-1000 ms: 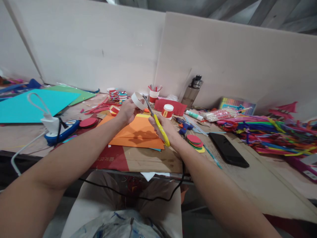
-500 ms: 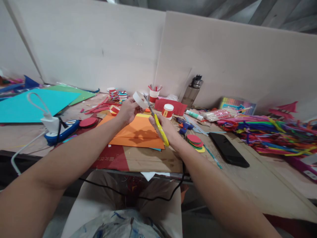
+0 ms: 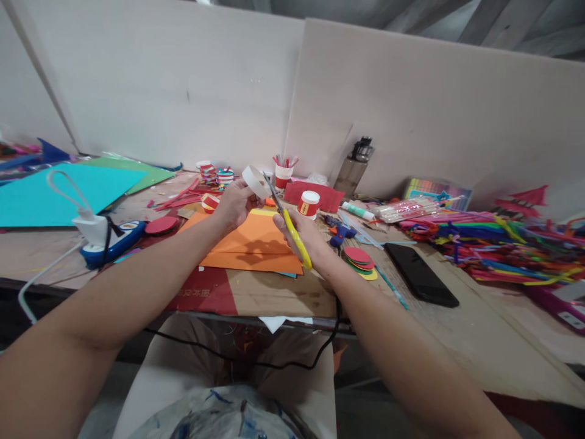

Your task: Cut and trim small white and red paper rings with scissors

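My left hand (image 3: 236, 207) pinches a white ring (image 3: 254, 182) between thumb and fingers, above the orange paper. It looks like a paper band or a tape roll; which one I cannot tell. In my right hand (image 3: 309, 236) is a pair of scissors (image 3: 298, 240) with yellow handles, its blades pointing up and left beside the ring. Whether the blades touch the ring is unclear. Below both hands lie orange sheets (image 3: 247, 259) on cardboard. Just behind my right hand stands a red and white paper cup (image 3: 309, 204).
Behind stand another cup (image 3: 283, 177) with red strips and a dark bottle (image 3: 351, 174). On the right are a blue glue gun (image 3: 342, 235), coloured discs (image 3: 359, 256), a phone (image 3: 421, 274) and pipe cleaners (image 3: 507, 256). A blue power strip (image 3: 114, 244) and turquoise sheet (image 3: 68, 192) lie left.
The ring and the scissors have shifted very slightly, the ring a little up and left. Both hands keep the same holds, and the view has moved a touch.
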Available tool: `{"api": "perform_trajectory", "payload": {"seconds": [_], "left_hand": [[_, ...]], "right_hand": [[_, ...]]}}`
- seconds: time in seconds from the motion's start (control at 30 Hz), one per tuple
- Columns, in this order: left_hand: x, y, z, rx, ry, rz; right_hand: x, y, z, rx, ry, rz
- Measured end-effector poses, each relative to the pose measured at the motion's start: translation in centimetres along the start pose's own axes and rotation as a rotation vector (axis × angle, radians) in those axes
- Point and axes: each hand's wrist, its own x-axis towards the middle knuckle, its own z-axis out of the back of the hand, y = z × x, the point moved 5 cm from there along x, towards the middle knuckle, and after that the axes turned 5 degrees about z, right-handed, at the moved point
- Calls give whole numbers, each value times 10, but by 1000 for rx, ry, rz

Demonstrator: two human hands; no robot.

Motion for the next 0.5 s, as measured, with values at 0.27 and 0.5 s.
{"api": "perform_trajectory", "payload": {"seconds": [0.27,0.5], "left_hand": [[0,1,0,-9,0,21],[0,0,2,29,-16,-47]], "right_hand": [[0,1,1,9,-3,-4],[0,-1,-1,-15,-1,1]]}}
